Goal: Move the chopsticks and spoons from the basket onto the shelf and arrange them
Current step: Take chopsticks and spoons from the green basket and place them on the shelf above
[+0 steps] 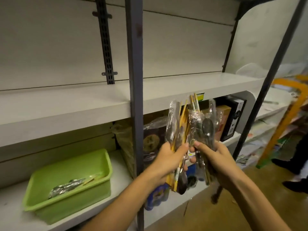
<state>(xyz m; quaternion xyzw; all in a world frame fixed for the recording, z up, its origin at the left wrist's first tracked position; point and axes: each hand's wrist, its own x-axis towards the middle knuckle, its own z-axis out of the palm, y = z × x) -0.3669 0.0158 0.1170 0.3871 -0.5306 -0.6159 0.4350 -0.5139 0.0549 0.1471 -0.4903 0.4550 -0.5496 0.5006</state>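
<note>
While the green basket [70,179] sits below the shelf [66,104], my left hand [170,161] and right hand [215,160] each clench wrapped chopsticks and spoons [181,124].

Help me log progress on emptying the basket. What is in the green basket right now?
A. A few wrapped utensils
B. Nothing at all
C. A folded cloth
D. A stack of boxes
A: the green basket on the lower shelf holds a few wrapped utensils along its floor, while the left hand and right hand each grip a wrapped bunch in front of the shelf.
</note>
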